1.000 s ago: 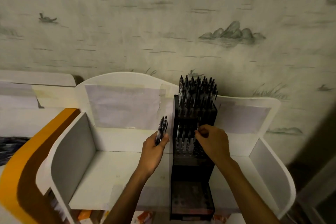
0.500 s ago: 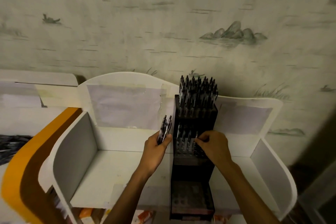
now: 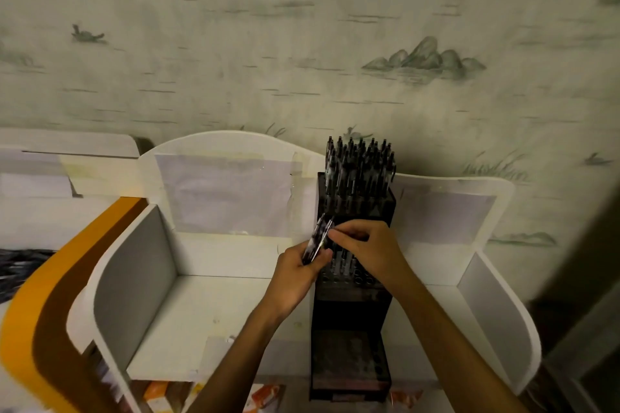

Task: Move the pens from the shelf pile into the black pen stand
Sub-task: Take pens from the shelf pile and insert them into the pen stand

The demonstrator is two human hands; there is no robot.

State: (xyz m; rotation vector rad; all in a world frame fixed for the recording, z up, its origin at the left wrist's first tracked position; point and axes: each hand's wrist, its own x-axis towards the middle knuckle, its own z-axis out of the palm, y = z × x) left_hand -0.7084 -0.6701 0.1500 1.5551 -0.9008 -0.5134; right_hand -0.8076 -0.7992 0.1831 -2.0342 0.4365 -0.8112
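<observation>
Step in hand: handoff between hands, just before the next insertion. Left hand point(image 3: 297, 273), centre of frame, has its fingers curled round a small bundle of dark click pens point(image 3: 317, 238), tips angled up and right, held just beside the left edge of the tall black tiered plastic pen stand point(image 3: 352, 305). Right hand point(image 3: 367, 253) sits over the stand's middle tier, thumb and forefinger pinched at the top end of that bundle; looks like it is picking one pen off. Can't tell if it has a single pen isolated, since there's motion blur at the contact.

Stand state: back tier, upper centre, packed with dark upright pens point(image 3: 359, 161). Middle tier has a few pens in its left slots, partly hidden by the right hand; open holes visible to the right of them and in front. Lowest tier at bottom centre looks unfilled, though it's dim.

The stand sits on the white curved-sided shelf unit point(image 3: 134, 261). No loose pile visible on the shelf; the only unplaced pens in view are those in the left hand.

Next move, my read: pull one pen clear of the bundle, turn it vertical, drop it into the nearest free middle-tier hole. It needs clean separation so the neighbours don't drag out, plus alignment with a small hole in poor light.
</observation>
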